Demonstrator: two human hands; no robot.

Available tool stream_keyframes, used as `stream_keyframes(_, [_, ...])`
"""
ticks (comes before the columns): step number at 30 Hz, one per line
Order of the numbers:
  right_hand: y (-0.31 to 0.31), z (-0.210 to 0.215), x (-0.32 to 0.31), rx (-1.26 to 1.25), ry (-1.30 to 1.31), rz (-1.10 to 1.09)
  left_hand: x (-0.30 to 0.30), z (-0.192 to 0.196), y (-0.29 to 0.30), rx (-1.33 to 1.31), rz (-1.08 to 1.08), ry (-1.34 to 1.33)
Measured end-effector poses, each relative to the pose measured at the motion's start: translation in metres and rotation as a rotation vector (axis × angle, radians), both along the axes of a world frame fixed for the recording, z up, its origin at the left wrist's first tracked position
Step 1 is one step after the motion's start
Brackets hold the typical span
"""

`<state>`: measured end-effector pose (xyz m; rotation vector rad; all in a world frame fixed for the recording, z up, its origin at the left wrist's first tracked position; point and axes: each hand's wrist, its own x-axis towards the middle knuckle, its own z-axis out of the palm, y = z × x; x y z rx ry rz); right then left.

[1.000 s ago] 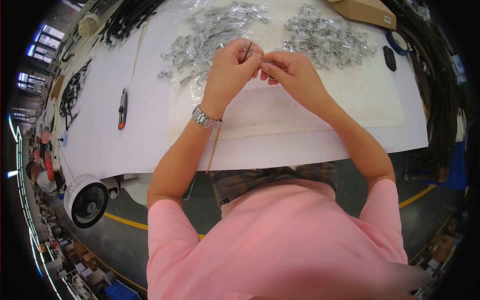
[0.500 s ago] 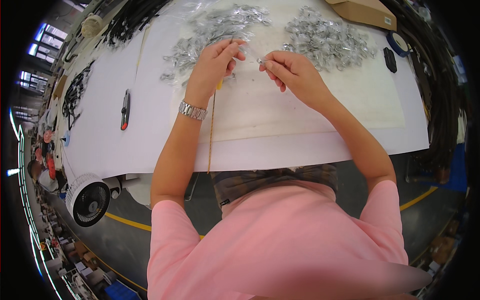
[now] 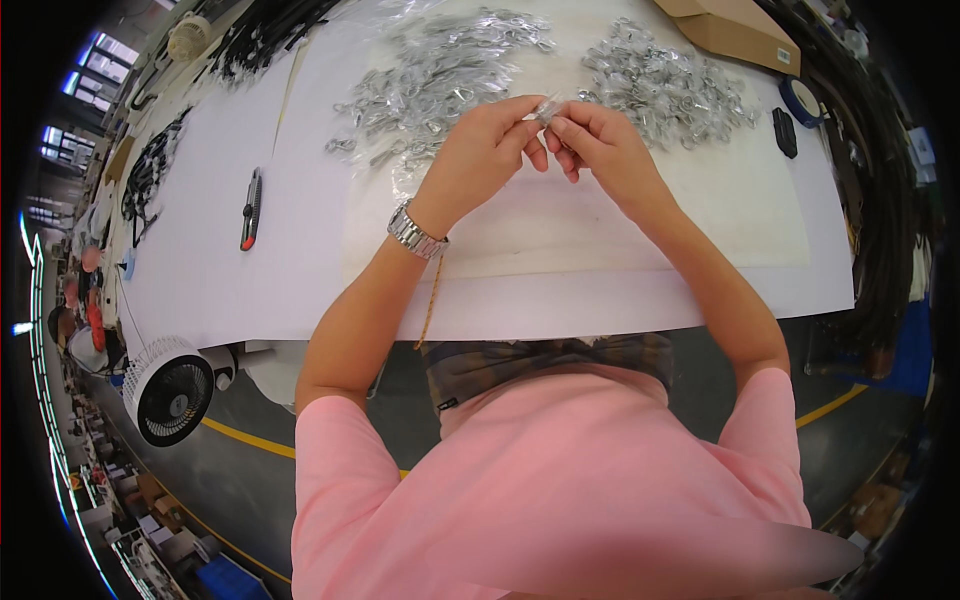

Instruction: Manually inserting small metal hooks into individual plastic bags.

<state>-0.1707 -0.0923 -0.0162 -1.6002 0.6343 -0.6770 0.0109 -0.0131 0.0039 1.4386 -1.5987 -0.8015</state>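
Note:
My left hand (image 3: 490,150) and my right hand (image 3: 598,145) meet above the white table (image 3: 200,260), fingertips pinched together on one small clear packet with a metal part (image 3: 547,108). A silver watch (image 3: 415,232) sits on my left wrist. A thin tan cord (image 3: 432,300) hangs from under that wrist down past the table's edge. Beyond my left hand lies a heap of small bagged metal parts (image 3: 430,75). A second heap (image 3: 665,90) spreads just beyond my right hand.
A beige sheet (image 3: 600,235) covers the table under my hands. A black and red utility knife (image 3: 250,208) lies at the left. A cardboard box (image 3: 735,30), a black small device (image 3: 784,132) and a blue tape roll (image 3: 805,100) sit far right. A white fan (image 3: 168,390) stands on the floor.
My left hand went out to the left heap, then came back to my right hand. Both hands now pinch the small packet together, a little further right than before.

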Motion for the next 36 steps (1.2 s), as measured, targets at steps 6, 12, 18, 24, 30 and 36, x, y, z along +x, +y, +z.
stream_keyframes(6, [0.003, 0.008, -0.002, 0.154, -0.069, 0.058, -0.004, -0.015, -0.003, -0.274, 0.127, -0.086])
stream_keyframes(12, [-0.033, 0.023, -0.023, 0.635, -0.653, -0.295, 0.031, 0.009, -0.007, -0.177, 0.313, 0.259])
stream_keyframes(18, [-0.003, 0.004, 0.026, -0.326, 0.194, -0.157, 0.057, 0.004, -0.010, -0.234, 0.362, 0.585])
stream_keyframes(24, [-0.001, -0.030, 0.085, -1.303, 0.286, -0.023, 0.055, -0.005, -0.018, -0.144, 0.347, 0.516])
stream_keyframes(30, [0.003, -0.017, 0.058, -1.032, 0.423, -0.039, 0.061, -0.006, -0.015, -0.134, 0.351, 0.493])
stream_keyframes(36, [0.001, 0.000, 0.028, -0.187, 0.213, -0.047, 0.061, 0.003, -0.016, -0.047, 0.368, 0.171])
